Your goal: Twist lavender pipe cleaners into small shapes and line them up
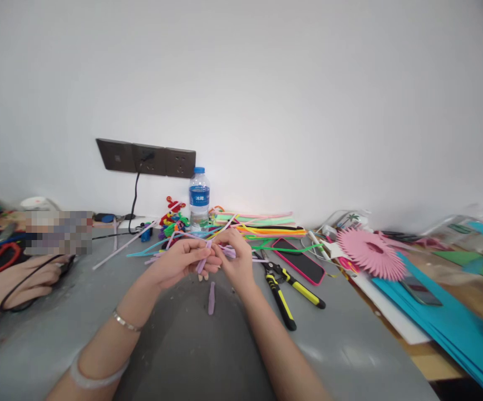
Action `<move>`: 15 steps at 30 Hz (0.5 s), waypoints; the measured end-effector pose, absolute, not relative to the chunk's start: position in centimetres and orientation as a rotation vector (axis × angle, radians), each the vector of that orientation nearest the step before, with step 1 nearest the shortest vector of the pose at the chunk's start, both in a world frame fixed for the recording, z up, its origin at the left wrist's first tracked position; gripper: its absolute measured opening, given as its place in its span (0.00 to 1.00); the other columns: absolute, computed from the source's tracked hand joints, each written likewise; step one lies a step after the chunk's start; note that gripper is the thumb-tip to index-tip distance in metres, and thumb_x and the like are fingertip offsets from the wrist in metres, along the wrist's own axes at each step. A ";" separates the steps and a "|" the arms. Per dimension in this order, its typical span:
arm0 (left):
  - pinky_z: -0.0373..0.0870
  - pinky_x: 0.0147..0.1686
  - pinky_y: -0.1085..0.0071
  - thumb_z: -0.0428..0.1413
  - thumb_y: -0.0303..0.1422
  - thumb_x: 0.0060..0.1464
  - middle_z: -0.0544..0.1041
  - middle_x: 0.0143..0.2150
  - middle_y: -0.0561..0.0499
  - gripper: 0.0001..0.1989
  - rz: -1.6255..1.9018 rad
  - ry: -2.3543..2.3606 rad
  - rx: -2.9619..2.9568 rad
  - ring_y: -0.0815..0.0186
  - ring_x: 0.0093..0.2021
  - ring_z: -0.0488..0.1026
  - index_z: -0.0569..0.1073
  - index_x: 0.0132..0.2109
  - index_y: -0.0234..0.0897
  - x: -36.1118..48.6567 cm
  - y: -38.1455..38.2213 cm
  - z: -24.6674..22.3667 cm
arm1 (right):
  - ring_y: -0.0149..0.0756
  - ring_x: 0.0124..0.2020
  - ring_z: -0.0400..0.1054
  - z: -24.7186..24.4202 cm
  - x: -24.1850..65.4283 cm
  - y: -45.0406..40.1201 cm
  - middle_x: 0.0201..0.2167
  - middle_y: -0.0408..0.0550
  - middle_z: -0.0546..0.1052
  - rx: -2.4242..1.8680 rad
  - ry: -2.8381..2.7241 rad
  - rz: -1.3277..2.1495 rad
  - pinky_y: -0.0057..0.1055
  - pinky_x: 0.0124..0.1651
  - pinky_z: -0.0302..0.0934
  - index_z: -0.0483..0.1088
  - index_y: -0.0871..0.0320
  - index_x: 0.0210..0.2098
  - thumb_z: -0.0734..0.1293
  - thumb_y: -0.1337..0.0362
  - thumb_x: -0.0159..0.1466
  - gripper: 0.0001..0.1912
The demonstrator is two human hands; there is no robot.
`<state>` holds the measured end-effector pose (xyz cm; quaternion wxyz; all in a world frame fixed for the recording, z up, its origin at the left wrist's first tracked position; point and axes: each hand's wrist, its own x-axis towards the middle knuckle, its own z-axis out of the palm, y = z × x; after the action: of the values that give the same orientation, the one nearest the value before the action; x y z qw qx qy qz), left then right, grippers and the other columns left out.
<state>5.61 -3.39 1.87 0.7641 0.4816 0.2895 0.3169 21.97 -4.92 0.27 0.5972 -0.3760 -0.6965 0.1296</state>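
Above the grey table, my left hand [183, 258] is closed on a purple pipe cleaner [202, 264], pinched between thumb and fingers. My right hand [238, 260] meets it from the other side, its fingertips pressed together on the same pipe cleaner. Part of the strand is hidden by the fingers. Just below the hands, a short twisted purple pipe cleaner piece [211, 298] lies on the table. More purple and blue strands are spread behind my hands. To the right of my right hand rest cutting pliers [282, 284] with yellow and black handles, jaws pointing away.
A water bottle [199, 203] stands by the wall behind a colourful pipe cleaner bundle [270, 227]. A pink-cased phone [300, 260] lies to the right, then a pink paper fan [370, 253] and blue sheets [429, 317]. At left, another person's hand [33, 281] is near a black cable [6, 298].
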 end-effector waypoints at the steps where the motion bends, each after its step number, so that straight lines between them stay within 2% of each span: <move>1: 0.75 0.30 0.74 0.65 0.38 0.49 0.82 0.32 0.45 0.14 0.693 0.627 1.041 0.66 0.29 0.79 0.76 0.35 0.31 5.6 -3.4 1.9 | 0.35 0.31 0.64 0.2 21.9 -4.9 0.27 0.45 0.71 -0.864 -1.611 0.298 0.33 0.36 0.59 0.69 0.57 0.29 0.65 0.66 0.63 0.06; 4: 0.75 0.30 0.75 0.66 0.37 0.48 0.82 0.33 0.44 0.13 0.708 0.630 1.030 0.66 0.30 0.79 0.76 0.35 0.31 5.6 -3.3 1.9 | 0.35 0.32 0.64 0.0 22.1 -4.6 0.28 0.45 0.71 -0.855 -1.615 0.275 0.33 0.36 0.60 0.69 0.57 0.30 0.65 0.66 0.63 0.05; 7: 0.75 0.30 0.74 0.65 0.36 0.49 0.82 0.33 0.44 0.12 0.715 0.640 1.037 0.65 0.30 0.80 0.75 0.34 0.32 5.4 -3.3 2.0 | 0.38 0.36 0.67 0.1 22.5 -4.4 0.32 0.47 0.73 -0.860 -1.640 0.208 0.36 0.40 0.62 0.71 0.56 0.35 0.66 0.65 0.63 0.02; 11: 0.74 0.32 0.72 0.65 0.37 0.49 0.82 0.33 0.45 0.11 0.706 0.604 1.083 0.63 0.32 0.80 0.76 0.34 0.33 4.9 -3.2 2.2 | 0.42 0.46 0.68 0.6 23.5 -4.4 0.41 0.50 0.75 -0.844 -1.717 0.100 0.41 0.49 0.61 0.71 0.54 0.44 0.68 0.64 0.62 0.10; 15: 0.73 0.34 0.69 0.66 0.39 0.46 0.80 0.30 0.47 0.12 0.742 0.531 1.237 0.63 0.32 0.78 0.78 0.31 0.34 4.0 -3.0 2.4 | 0.43 0.49 0.68 0.7 24.4 -4.2 0.45 0.50 0.75 -0.894 -1.739 -0.020 0.43 0.52 0.59 0.71 0.52 0.47 0.69 0.64 0.61 0.14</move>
<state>4.04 -3.00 2.42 0.7190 0.5592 0.2402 0.3357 24.45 -4.19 0.66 0.5588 -0.3790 -0.7376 -0.0085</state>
